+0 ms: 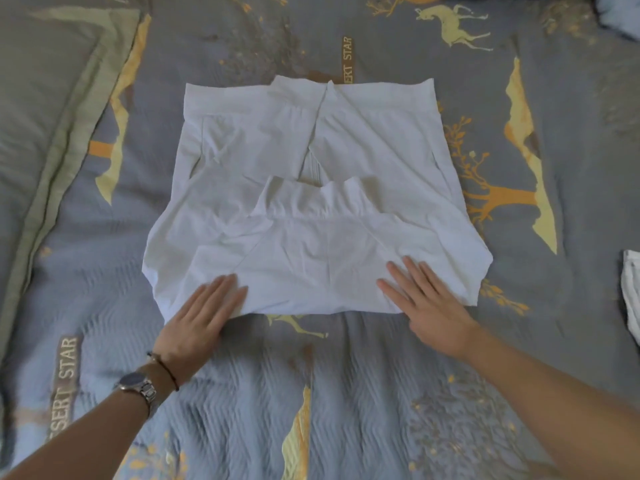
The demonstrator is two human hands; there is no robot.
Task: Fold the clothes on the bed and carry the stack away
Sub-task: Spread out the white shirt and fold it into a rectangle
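Note:
A white garment (311, 174), partly folded, lies flat in the middle of the bed. Its near part is doubled back over itself. My left hand (201, 317) lies flat with straight fingers on the garment's near left corner; a watch and a cord bracelet are on that wrist. My right hand (426, 299) presses flat on the near right part of the fold, fingers spread. Neither hand grips the cloth.
The bed is covered by a grey-blue quilt (242, 393) printed with yellow deer and orange trees. A grey-green pillow (52, 98) lies at the far left. Another white cloth (632, 292) shows at the right edge, and a pale one (620, 12) at the top right corner.

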